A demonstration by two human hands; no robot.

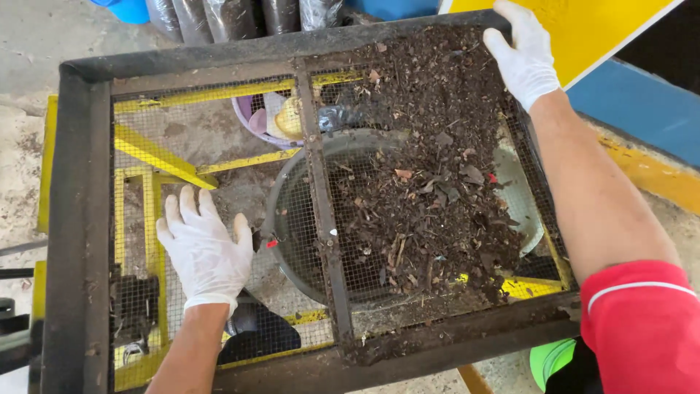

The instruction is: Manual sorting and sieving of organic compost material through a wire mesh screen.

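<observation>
A large black-framed wire mesh sieve (76,219) fills the view. A heap of dark soil with leaf bits and twigs (426,168) lies on the right half of the mesh. My left hand (205,244), in a white glove, rests flat with fingers spread on the bare left part of the mesh. My right hand (523,55), also gloved, reaches to the far right corner and grips the sieve's frame there. Under the mesh sits a round grey basin (292,219), below the heap.
A yellow metal stand (157,157) shows beneath the sieve. A purple bowl (251,120) lies under the mesh at the back. Dark filled bags (219,18) stand behind the sieve, a yellow board (590,25) at the back right. Concrete floor lies around.
</observation>
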